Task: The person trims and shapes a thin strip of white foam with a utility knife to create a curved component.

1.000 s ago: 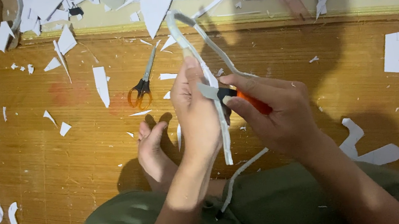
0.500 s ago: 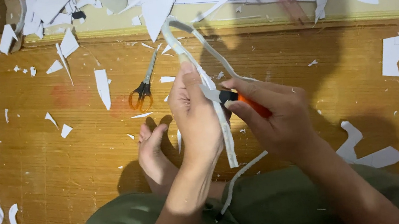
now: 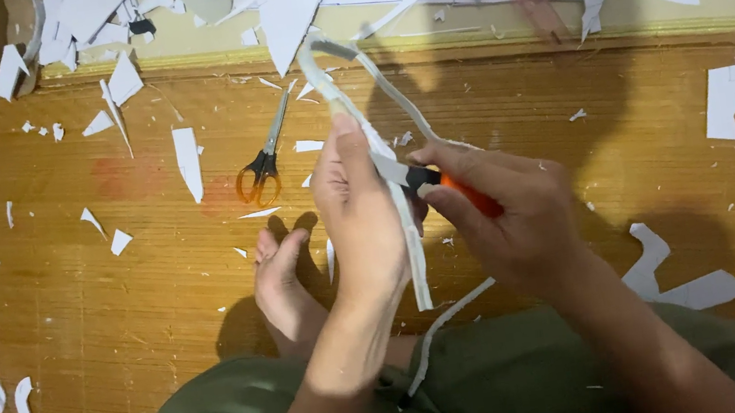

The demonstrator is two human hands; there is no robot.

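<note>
White foam strip (image 3: 412, 257) gripped upright in left hand (image 3: 363, 226), right hand (image 3: 506, 217) clenching orange-handled knife (image 3: 435, 183) against it.

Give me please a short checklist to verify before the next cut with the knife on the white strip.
1. Left hand grips the strip firmly: ok.
2. Right hand holds the knife by its orange handle: ok.
3. Blade meets the strip: ok, it touches the strip beside the left hand.
4. Left fingers are out of the blade's path: cannot tell, the blade tip is hidden behind that hand.
5. Foot is away from the blade: not ok, it lies right below the cut.
6. Scissors are out of the way: ok, on the floor to the left.
</note>
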